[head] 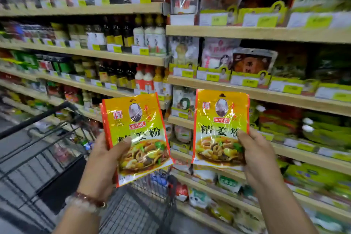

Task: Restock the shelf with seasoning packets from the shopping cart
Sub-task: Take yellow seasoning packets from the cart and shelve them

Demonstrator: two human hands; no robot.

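Observation:
My left hand (pixel 106 156) grips a yellow and orange seasoning packet (pixel 138 131) by its lower left edge, thumb across the front; a second packet's edge seems to show behind it. My right hand (pixel 256 154) holds a matching seasoning packet (pixel 220 121) by its lower right corner. Both packets are upright and raised in front of the shelves (pixel 266 93). The black wire shopping cart (pixel 57 150) stands below and to the left of my hands, close to the shelf front.
Wooden shelves run from left to right, with sauce bottles (pixel 117 36) on the left bays and bagged seasonings (pixel 252 62) behind yellow price tags on the right. Lower shelves hold green and white bags (pixel 319 176). A beaded bracelet (pixel 89 201) is on my left wrist.

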